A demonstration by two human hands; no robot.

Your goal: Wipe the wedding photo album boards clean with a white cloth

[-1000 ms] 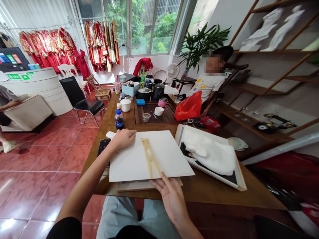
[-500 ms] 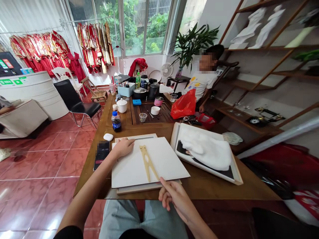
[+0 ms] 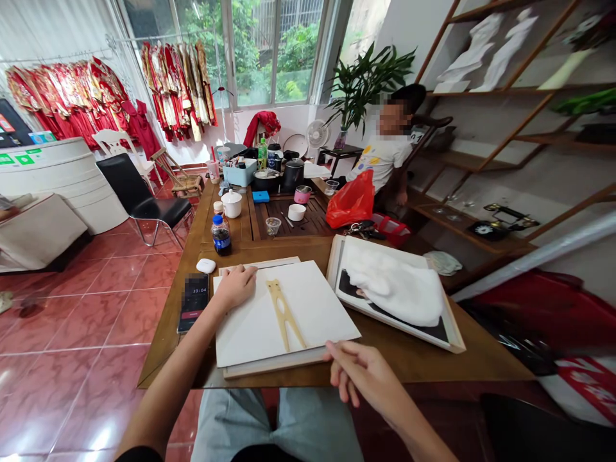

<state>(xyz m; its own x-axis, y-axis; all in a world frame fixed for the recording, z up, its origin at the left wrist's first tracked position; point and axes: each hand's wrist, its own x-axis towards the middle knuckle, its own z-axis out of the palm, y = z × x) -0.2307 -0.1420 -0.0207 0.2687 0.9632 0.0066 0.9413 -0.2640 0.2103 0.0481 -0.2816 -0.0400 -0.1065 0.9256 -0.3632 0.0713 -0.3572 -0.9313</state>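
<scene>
A white board (image 3: 269, 314) lies on a wooden frame (image 3: 274, 364) near the front edge of the wooden table (image 3: 414, 359). A pale wooden strip tool (image 3: 285, 313) rests on the board. My left hand (image 3: 235, 286) presses flat on the board's upper left part, fingers loosely curled, holding nothing. My right hand (image 3: 363, 375) hovers at the table's front edge, just right of the board's near corner, fingers apart and empty.
A second frame (image 3: 455, 333) with a white cloth (image 3: 392, 285) lies to the right. A phone (image 3: 192, 301) and a white case (image 3: 206, 265) sit left of the board. Farther back are a bottle (image 3: 221, 234), tea ware, a red bag (image 3: 353, 202) and a seated person (image 3: 385, 157).
My right hand has left the strip tool's near end and drawn back to the right, off the board. The view has shifted slightly; my left hand stays on the board.
</scene>
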